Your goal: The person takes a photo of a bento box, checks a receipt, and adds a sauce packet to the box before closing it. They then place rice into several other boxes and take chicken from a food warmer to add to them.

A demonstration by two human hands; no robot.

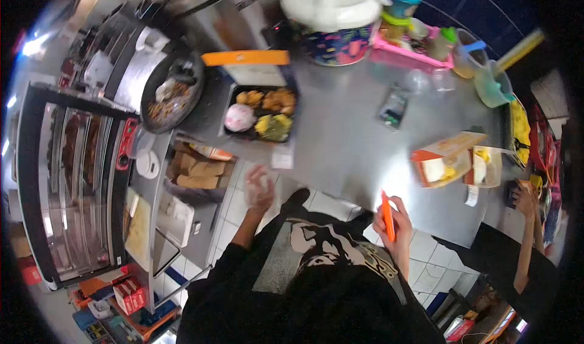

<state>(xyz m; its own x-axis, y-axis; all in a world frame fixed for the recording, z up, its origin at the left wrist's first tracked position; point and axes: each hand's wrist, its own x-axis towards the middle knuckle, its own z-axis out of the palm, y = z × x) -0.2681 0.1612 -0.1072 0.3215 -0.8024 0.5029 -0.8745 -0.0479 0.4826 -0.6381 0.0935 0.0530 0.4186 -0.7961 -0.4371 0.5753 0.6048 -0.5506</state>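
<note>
My left hand (258,189) seems to wear a clear plastic glove and hangs open past the front edge of the steel counter (340,137), its fingers a little blurred. Just above it is a black meal tray (267,138) holding fried pieces, a yellow-green portion and a round pinkish-white item (239,118). An upright flap with an orange edge (246,57) rises behind the tray, and a paper slip (282,158) lies at its front. My right hand (398,225) grips a slim orange tool (387,213) near the counter edge; its exact kind is unclear.
Two opened food boxes (447,169) lie on the right of the counter. A patterned pot (334,43) and a pink basket (407,57) stand at the back. A pan (173,94) sits left. At far right, another person's hand (524,199) is near containers.
</note>
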